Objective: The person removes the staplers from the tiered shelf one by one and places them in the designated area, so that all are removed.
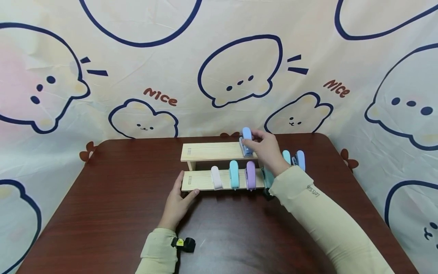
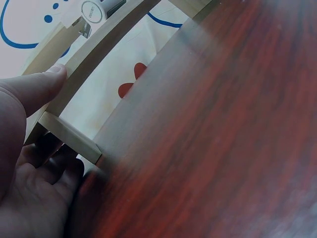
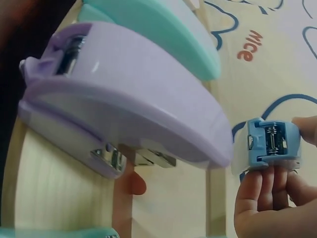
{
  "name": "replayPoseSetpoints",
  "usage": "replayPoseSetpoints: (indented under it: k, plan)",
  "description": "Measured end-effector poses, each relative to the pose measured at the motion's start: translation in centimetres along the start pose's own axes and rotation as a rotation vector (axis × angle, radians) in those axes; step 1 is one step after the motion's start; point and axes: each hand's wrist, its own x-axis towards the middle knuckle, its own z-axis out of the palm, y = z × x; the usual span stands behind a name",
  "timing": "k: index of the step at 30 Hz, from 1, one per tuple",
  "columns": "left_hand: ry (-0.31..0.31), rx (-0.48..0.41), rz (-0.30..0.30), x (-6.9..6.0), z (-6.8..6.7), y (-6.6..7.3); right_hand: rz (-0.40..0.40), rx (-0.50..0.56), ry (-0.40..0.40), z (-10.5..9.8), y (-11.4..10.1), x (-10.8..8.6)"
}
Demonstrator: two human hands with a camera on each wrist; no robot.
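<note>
Purple stapler [image 3: 143, 84] is sitting nearest the right wrist camera, sharing the front board [image 1: 200, 180] with white stapler [image 1: 216, 177] and teal stapler [image 1: 234, 174]; that row looks mostly done, while spare blue stapler [image 1: 300, 160] is seemingly waiting at right. Right hand [image 1: 268, 149], arm outstretched, is pinching light-blue stapler [image 1: 246, 134] at the rear board [image 1: 212, 151]; left hand [image 1: 177, 203] is gripping the front board's left end.

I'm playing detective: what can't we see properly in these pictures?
Head view: blue stapler, partly hidden by right hand.
Head view: marks on rack, too small to read.
Left wrist view: white stapler, cut by top edge.
Right wrist view: lower teal stapler, cut by bottom edge.
</note>
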Motion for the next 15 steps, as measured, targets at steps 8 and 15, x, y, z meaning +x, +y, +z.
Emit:
replayPoseSetpoints:
  k: [8,15]
  plan:
    - [0.001,0.006,0.000,0.1,-0.1,-0.1,-0.006,0.059,0.013,-1.2,0.2,-0.4]
    - [0.001,-0.009,0.010,0.1,0.0,-0.3,-0.024,0.085,0.026,-2.1,0.6,-1.2]
